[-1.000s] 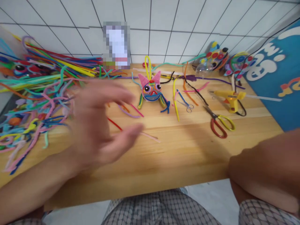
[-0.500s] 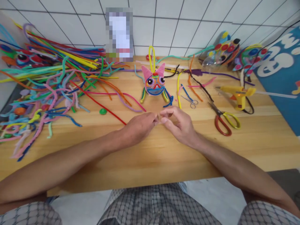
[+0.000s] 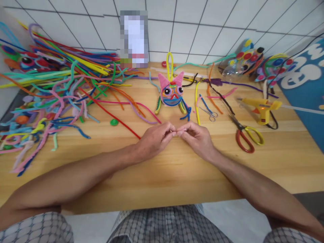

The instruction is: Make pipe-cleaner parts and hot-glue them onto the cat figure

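Observation:
My left hand [image 3: 156, 139] and my right hand [image 3: 196, 137] meet over the front middle of the wooden table [image 3: 162, 179]. Thumb and forefinger of each are pinched together, tip against tip. Whatever lies between the fingertips is too small to make out. Just beyond them stands a colourful craft figure [image 3: 172, 96] with pink pointed ears, big round eyes, a blue mouth and a yellow loop [image 3: 169, 64] on top. A twisted blue pipe cleaner [image 3: 186, 114] lies by its right leg. Left of my hands are a green button-like piece [image 3: 114, 122] and a red pipe cleaner [image 3: 113, 116].
Piles of coloured pipe cleaners [image 3: 63, 77] cover the left side. To the right lie large scissors [image 3: 244, 133], small scissors [image 3: 211, 114] and a yellow glue gun [image 3: 263, 108] with a cord. More decorated figures [image 3: 249, 59] stand at the back right. A blurred-out upright panel [image 3: 134, 38] leans against the tiled wall.
My fingertips have come together; my right hand's fingers were looser and slightly apart from the left before. The whole view has shifted slightly, with table items appearing further right and lower.

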Demonstrator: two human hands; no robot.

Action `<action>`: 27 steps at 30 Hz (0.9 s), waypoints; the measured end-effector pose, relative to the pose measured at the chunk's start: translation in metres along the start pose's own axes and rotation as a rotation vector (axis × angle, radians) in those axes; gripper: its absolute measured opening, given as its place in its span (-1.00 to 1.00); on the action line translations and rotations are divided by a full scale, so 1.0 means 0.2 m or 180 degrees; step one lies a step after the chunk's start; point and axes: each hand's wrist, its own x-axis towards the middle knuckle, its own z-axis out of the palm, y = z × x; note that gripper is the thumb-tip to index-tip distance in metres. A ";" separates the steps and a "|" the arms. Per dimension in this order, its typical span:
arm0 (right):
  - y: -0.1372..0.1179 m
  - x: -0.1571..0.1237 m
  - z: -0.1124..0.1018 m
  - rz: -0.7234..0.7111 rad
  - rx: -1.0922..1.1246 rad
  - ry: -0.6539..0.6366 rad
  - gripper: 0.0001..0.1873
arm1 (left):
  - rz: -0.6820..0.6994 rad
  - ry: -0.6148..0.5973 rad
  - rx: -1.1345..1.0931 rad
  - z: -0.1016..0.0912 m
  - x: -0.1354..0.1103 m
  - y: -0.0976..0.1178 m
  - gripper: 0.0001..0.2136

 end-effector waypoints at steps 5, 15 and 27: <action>0.00 0.00 0.00 0.0246 0.0432 0.0061 -0.71 | 0.0098 0.0209 -0.0078 -0.01 0.00 0.02 -0.92; -0.01 0.02 -0.03 0.0469 0.0567 0.0461 -0.66 | -0.0060 0.0318 -0.0429 -0.01 0.01 -0.01 -0.88; -0.01 -0.01 -0.02 0.0177 -0.0286 0.0200 -0.76 | 0.0194 0.0212 -0.0051 -0.01 0.01 -0.02 -0.88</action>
